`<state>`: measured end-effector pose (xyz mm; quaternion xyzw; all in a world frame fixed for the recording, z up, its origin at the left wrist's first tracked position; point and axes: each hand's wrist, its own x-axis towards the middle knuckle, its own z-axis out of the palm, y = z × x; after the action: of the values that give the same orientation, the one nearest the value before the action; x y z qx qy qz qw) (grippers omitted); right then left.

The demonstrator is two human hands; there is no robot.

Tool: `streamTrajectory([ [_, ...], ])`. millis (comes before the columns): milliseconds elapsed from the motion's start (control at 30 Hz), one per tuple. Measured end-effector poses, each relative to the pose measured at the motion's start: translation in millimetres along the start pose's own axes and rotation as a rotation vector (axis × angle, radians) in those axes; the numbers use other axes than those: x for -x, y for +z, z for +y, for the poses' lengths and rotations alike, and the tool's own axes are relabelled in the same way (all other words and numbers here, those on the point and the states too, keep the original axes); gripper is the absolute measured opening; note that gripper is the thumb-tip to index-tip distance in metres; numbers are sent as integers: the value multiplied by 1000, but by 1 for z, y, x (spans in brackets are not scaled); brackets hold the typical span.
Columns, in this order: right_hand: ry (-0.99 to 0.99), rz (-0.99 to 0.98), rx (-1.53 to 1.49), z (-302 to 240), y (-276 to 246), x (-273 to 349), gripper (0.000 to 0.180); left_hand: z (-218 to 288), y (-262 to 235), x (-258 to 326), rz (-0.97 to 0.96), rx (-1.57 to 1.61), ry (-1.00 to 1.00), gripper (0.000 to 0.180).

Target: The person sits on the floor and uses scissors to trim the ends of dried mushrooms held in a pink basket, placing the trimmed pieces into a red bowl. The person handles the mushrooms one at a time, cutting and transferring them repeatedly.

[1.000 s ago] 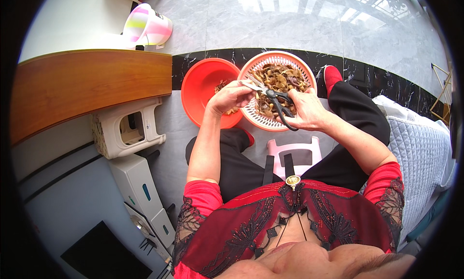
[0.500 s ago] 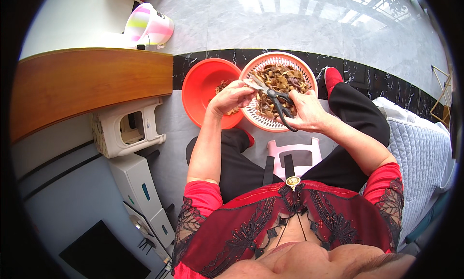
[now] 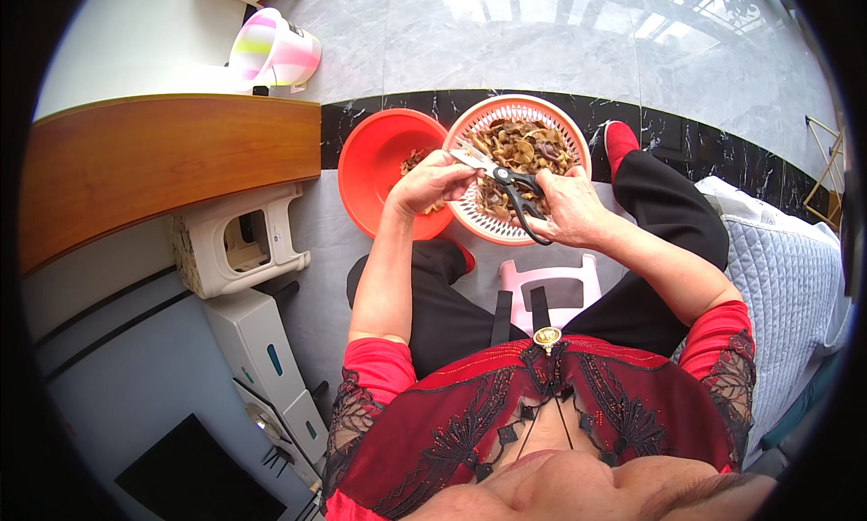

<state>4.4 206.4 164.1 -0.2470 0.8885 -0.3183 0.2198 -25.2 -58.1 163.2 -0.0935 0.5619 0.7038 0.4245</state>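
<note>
My right hand (image 3: 571, 207) is closed round the black handles of a pair of scissors (image 3: 502, 174). Their silver blades point left, at the fingertips of my left hand (image 3: 433, 183). Those left fingers are pinched together; whatever they hold is small and mostly hidden by the fingers and blades. Beneath the scissors sits a pink-and-white slotted basket (image 3: 464, 216) with a heap of brown mushrooms (image 3: 524, 149) in it. A red basin (image 3: 366, 182) stands against the basket's left side, below my left hand, with small brown and pale bits (image 3: 415, 160) inside.
A pink stool (image 3: 560, 275) is between my knees. At the left are a wooden top (image 3: 172, 146), a cream plastic stool (image 3: 244, 237) lying on its side and a white box-like unit (image 3: 248, 340). A multicoloured bucket (image 3: 280, 51) stands farther off. Quilted fabric (image 3: 781, 277) lies at right.
The scissors' blades stand slightly more apart at my left fingertips. Both hands keep nearly the same place, and the whole view has shifted a little.
</note>
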Motion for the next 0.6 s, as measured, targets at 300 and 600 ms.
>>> streamTrajectory([
  [300,28,2,39,7,19,8,53,-18,-7,-17,-20,-31,-14,16],
  [600,297,-206,-189,10,32,24,61,-51,-7,-36,1,-211,-137,17],
])
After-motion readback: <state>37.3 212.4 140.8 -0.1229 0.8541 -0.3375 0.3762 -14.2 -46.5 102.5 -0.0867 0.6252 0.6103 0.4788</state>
